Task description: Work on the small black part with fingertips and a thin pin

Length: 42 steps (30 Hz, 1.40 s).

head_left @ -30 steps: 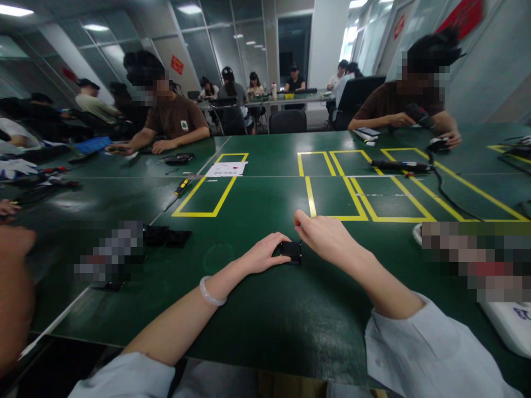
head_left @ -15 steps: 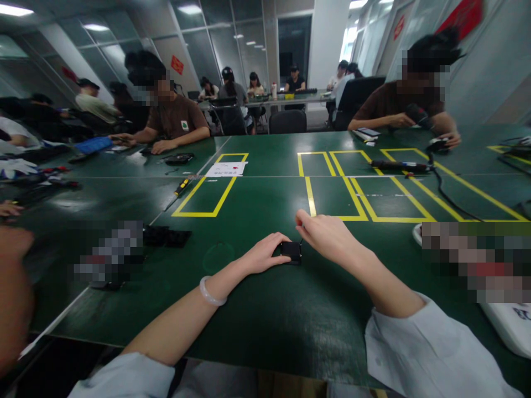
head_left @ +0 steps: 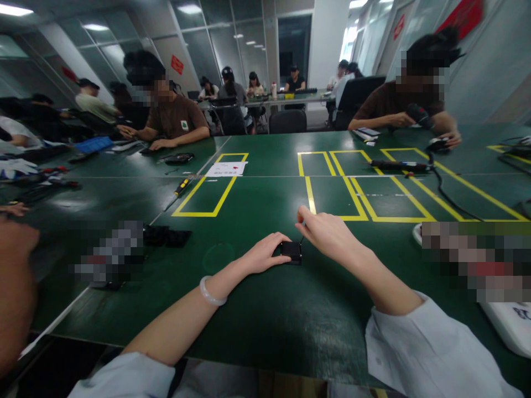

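A small black box-shaped part [head_left: 291, 252] lies on the green table [head_left: 265, 309] in front of me. My left hand [head_left: 265, 254] grips it from the left, thumb on the near side and fingers on the far side. At the part's right edge, my right hand [head_left: 326, 228] is closed in a pinch. A thin dark rod [head_left: 301, 240] runs from under its fingers down to the part's far right corner. Most of the rod is hidden by the hand, so I cannot tell what tool it is.
Yellow tape outlines [head_left: 194, 214] mark the table. A yellow-black screwdriver [head_left: 182, 187] and a paper sheet [head_left: 227, 169] lie ahead. A white tray [head_left: 508, 326] stands at right, a corded black tool [head_left: 400, 166] at far right. Co-workers sit opposite; another person's arm [head_left: 16, 293] is at left.
My right hand has shifted very slightly at the rod, its fingertips a bit higher. The left hand and black part stay put. The neighbour's arm at left has moved a little.
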Each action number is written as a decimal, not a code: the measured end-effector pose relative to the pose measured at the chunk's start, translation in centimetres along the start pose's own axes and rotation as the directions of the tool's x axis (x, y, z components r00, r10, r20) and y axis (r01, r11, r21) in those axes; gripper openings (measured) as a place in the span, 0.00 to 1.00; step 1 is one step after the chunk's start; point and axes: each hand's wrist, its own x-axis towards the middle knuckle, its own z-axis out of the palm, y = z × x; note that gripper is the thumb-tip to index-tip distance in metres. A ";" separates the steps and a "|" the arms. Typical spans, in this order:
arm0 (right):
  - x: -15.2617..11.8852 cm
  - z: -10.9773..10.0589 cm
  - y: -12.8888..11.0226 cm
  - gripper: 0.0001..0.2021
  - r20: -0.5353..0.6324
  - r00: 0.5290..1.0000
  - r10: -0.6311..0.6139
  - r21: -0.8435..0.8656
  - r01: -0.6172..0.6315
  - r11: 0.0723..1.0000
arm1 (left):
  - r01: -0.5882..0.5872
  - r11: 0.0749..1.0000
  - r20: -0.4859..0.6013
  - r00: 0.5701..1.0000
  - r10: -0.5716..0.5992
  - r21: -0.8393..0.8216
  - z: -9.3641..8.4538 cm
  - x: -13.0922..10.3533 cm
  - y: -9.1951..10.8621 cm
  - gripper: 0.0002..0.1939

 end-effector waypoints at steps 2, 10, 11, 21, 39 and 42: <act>0.0 0.1 0.2 0.10 -0.014 1.000 -0.021 0.016 0.021 1.000 | -0.001 1.000 -0.002 1.000 0.001 0.001 0.0 0.0 0.0 0.18; -0.1 0.2 0.1 0.11 -0.049 0.999 -0.009 0.000 0.009 1.000 | -0.008 1.000 -0.009 1.000 0.008 -0.010 0.0 0.0 -0.1 0.18; -0.1 0.1 0.1 0.12 -0.039 0.999 0.002 -0.019 -0.003 1.000 | -0.009 1.000 -0.010 1.000 0.009 -0.009 0.0 0.0 -0.1 0.18; -0.2 -0.3 -0.1 0.09 -0.053 0.998 -0.022 0.012 0.023 1.000 | -0.003 1.000 -0.004 1.000 0.003 -0.020 0.1 0.0 -0.1 0.19; -0.1 -0.4 -0.2 0.11 0.003 1.000 -0.006 -0.015 0.006 1.000 | 0.003 1.000 -0.012 1.000 -0.003 -0.007 0.0 -0.1 0.0 0.18; -0.2 -0.3 -0.1 0.11 -0.013 1.000 -0.017 0.015 0.017 1.000 | -0.002 1.000 -0.011 1.000 0.002 -0.012 0.1 0.0 0.0 0.18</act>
